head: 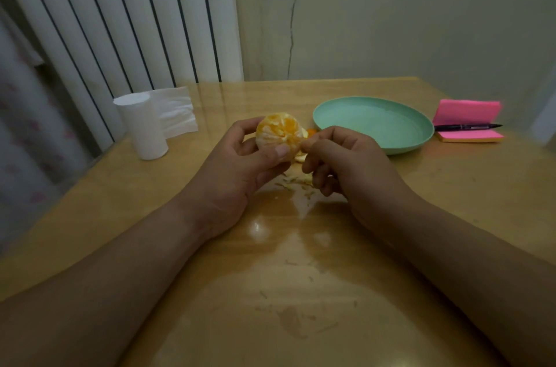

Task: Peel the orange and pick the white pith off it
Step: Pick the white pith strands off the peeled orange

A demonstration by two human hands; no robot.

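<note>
A peeled orange, with pale pith streaks over its segments, is held above the wooden table by my left hand, fingers behind it and thumb on its front. My right hand is at the orange's right side, thumb and forefinger pinching a bit of white pith at its surface. Small pith scraps and peel bits lie on the table just under the hands. A piece of orange peel shows behind the fruit.
A mint-green plate sits to the right behind my hands. A pink sticky-note pad with a black pen across it lies further right. A white tissue roll stands at the left. Wall and radiator are behind.
</note>
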